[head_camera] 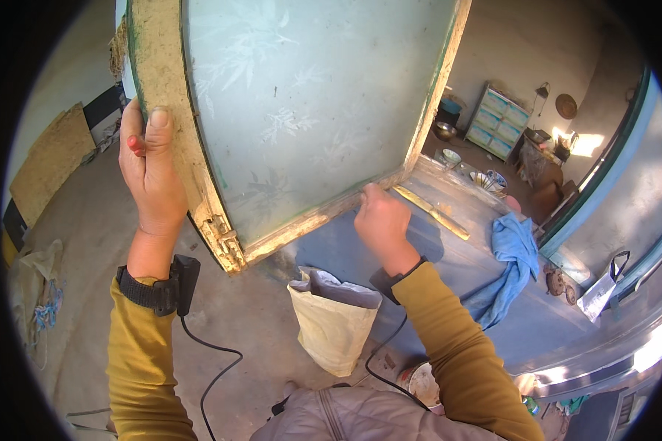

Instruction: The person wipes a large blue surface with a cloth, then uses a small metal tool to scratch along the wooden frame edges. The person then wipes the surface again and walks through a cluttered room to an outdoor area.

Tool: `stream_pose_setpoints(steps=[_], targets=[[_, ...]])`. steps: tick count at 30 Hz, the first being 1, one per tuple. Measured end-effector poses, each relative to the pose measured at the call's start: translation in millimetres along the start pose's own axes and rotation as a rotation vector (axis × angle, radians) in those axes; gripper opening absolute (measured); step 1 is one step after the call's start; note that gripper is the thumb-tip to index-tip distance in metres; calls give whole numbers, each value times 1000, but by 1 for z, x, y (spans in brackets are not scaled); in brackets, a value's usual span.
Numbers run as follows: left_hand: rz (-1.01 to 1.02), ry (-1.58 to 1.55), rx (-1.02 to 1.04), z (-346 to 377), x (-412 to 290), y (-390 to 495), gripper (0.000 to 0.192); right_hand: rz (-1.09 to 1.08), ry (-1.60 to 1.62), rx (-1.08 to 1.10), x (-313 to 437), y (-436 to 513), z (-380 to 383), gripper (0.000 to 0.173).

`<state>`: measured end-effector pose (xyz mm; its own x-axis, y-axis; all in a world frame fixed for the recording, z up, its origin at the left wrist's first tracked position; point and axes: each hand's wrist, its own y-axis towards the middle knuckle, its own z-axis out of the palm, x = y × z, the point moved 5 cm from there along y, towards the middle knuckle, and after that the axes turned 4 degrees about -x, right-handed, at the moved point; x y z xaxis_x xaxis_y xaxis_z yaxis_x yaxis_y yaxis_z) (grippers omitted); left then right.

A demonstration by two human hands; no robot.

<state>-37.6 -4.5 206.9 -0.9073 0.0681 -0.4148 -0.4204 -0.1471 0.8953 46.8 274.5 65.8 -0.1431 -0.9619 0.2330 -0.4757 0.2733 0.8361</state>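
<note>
A wooden window sash [163, 60] with worn yellowish paint stands open at an angle before me. It holds a frosted glass pane [314, 110] with a leaf pattern. My left hand [153, 165] grips its left stile, thumb on the near face. A small red-tipped thing shows by that thumb; what it is I cannot tell. At the bottom rail [309, 226] my right hand [383, 223] is curled against the edge of the glass. Whether something is inside its fingers is hidden. A corroded metal fitting [223, 237] sits at the sash's lower left corner.
A yellowish stick [431, 212] and a blue cloth [510, 259] lie on the sill to the right. Below stands an open pale sack [336, 325], near a bucket [422, 383]. Beyond the opening are bowls [451, 156] and a cabinet [496, 121]. A cable [226, 364] hangs by my left arm.
</note>
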Motion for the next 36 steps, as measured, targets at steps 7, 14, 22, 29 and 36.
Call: stream_pose_setpoints(steps=[7, 14, 22, 29, 36], targets=[[-24, -22, -23, 1, 1, 1, 43, -150, 274, -8, 24, -6, -1, 7], [-13, 14, -33, 0, 2, -1, 41, -193, 248, 47, 46, -20, -1, 8], [4, 27, -20, -1, 2, 1, 34, 49, 273, -178, 17, -12, -19, 10], [-35, 28, -26, -1, 3, 0, 33, -189, 548, 26, 44, -22, -12, 7], [-58, -25, -1, -2, 4, -2, 39, 51, 261, -169, -62, 64, -24, 5]])
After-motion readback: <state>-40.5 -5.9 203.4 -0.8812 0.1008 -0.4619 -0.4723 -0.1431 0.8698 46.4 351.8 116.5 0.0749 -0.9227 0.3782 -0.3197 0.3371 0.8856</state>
